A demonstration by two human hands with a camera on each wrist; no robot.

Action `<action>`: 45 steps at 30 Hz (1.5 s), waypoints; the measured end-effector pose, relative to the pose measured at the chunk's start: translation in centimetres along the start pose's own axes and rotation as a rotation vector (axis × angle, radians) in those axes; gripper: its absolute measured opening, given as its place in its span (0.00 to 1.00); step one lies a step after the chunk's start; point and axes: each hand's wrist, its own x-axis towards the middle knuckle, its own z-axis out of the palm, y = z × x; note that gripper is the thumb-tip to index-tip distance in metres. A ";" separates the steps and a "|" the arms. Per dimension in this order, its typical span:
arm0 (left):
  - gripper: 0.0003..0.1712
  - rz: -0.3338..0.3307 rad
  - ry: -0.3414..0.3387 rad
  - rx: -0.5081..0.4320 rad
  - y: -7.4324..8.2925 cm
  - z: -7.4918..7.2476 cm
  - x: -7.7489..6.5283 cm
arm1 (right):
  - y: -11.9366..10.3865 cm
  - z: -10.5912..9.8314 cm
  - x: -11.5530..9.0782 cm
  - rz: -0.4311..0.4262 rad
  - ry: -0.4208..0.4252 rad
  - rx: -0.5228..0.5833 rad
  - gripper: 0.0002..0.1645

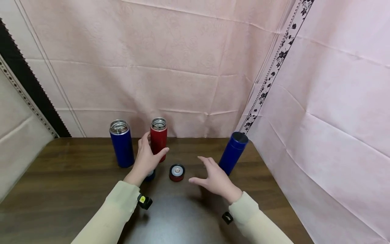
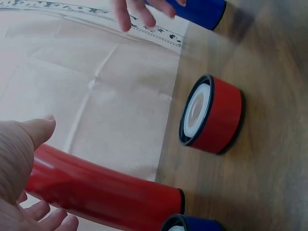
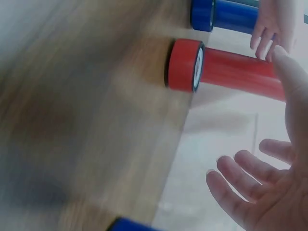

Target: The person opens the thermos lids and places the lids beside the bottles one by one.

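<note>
An uncapped red bottle [image 1: 158, 139] stands upright near the table's back edge. My left hand [image 1: 145, 160] is beside it, thumb and fingers spread around its left and near side; in the left wrist view the fingers are not closed on the bottle. A red lid [image 1: 177, 173], inner side up, sits in front of the bottle. Partly hidden by the left hand is a blue lid [image 1: 150, 175]. My right hand [image 1: 217, 179] hovers with spread fingers, holding nothing, between the red lid and a capped blue bottle [image 1: 233, 154].
Another blue bottle [image 1: 123, 149], uncapped with a steel rim, stands left of the red one. The brown wooden table [image 1: 76, 183] ends at a pink cloth [image 1: 182, 84] hung behind, with more cloth at the sides.
</note>
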 end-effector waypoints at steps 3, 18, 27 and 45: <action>0.56 0.024 0.008 0.002 0.1 0.4 -0.5 | 0.5 -1.2 -1.1 0.001 0.036 -0.020 0.56; 0.56 0.074 -0.068 -0.012 1.1 3.1 -1.7 | 3.2 -5.5 -4.4 0.002 0.207 -0.047 0.52; 0.55 0.063 -0.113 0.001 2.1 5.0 -2.1 | 4.9 -7.6 -5.4 -0.002 0.335 -0.094 0.41; 0.57 0.150 -0.214 -0.013 5.1 9.6 -3.2 | 7.3 -9.5 -3.1 0.144 0.480 0.143 0.51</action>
